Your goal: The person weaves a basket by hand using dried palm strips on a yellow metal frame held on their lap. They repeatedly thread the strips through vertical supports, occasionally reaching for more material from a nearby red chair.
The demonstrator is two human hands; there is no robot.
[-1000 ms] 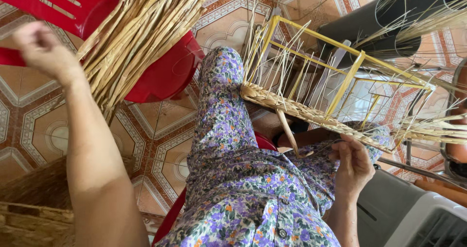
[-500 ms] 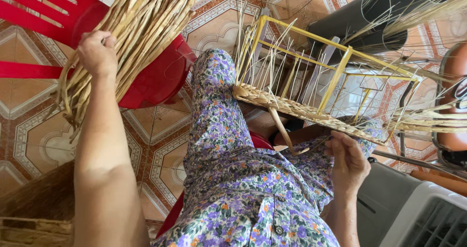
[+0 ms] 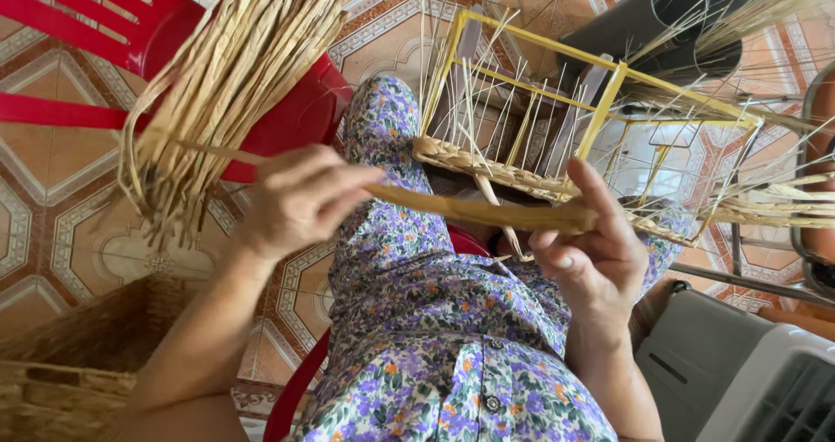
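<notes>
Head view: the left hand (image 3: 300, 200) is pinched on one end of a long flat tan reed strand (image 3: 474, 209); the right hand (image 3: 591, 255) grasps the strand's other end, thumb up. The strand runs level across the lap, just near of the yellow wire frame with a woven straw rim (image 3: 557, 120). A bundle of dry tan reeds (image 3: 226, 85) lies on a red plastic chair (image 3: 78, 24), far left. A woven brown basket (image 3: 61, 372) sits near left.
</notes>
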